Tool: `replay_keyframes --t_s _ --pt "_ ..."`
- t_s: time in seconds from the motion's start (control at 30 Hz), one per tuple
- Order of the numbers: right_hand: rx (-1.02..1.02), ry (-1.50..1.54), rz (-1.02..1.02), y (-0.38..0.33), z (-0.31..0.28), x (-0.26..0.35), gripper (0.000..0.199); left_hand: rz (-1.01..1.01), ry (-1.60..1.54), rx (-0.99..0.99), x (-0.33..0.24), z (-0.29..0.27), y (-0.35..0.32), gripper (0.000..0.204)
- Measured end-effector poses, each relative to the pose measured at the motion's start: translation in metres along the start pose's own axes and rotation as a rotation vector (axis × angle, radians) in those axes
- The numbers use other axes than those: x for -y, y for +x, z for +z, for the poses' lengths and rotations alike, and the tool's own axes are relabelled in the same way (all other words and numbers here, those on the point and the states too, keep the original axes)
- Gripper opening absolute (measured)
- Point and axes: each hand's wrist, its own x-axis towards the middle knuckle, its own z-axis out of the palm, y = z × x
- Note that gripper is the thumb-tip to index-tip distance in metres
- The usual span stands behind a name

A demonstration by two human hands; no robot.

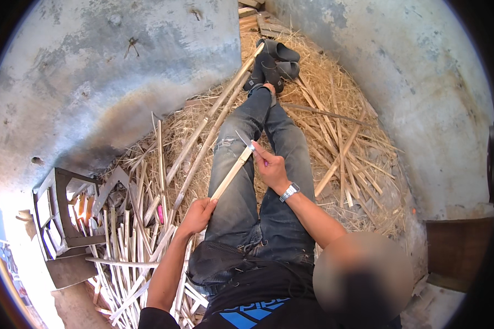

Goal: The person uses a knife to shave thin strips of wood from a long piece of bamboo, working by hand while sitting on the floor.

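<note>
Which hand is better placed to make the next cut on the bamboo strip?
Right. The right hand holds the knife at the bamboo strip's upper end; the left hand grips its lower end, steadying it.

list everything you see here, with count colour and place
bamboo strip: one, pale tan, held over the lap
knife: one, grey blade, at the strip's far end
split strips: many, pale, piled on the left
long poles: two, tan, leaning left of the legs
shavings: a heap, straw yellow, under and right of the legs
wooden frame: one, grey, far left
walls: grey concrete, both sides
sandals: dark, at the feet
jeans: blue
wristwatch: one, silver
left hand: grips the strip's near end
right hand: on the knife
</note>
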Motion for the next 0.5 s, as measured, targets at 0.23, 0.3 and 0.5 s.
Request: replay_keyframes --t_s 0.23,0.3,0.5 --pt "0.058 0.118 0.063 -0.015 0.001 0.005 0.034 -0.046 -0.156 0.071 0.004 -0.002 0.001 0.048" --pt "0.046 0.174 0.047 -0.018 0.002 0.003 0.033 -0.076 -0.23 0.11 -0.001 -0.003 0.0 0.045" --pt "0.141 0.265 0.173 -0.021 -0.005 0.012 0.033 -0.242 -0.448 0.241 -0.008 -0.013 -0.003 0.041"
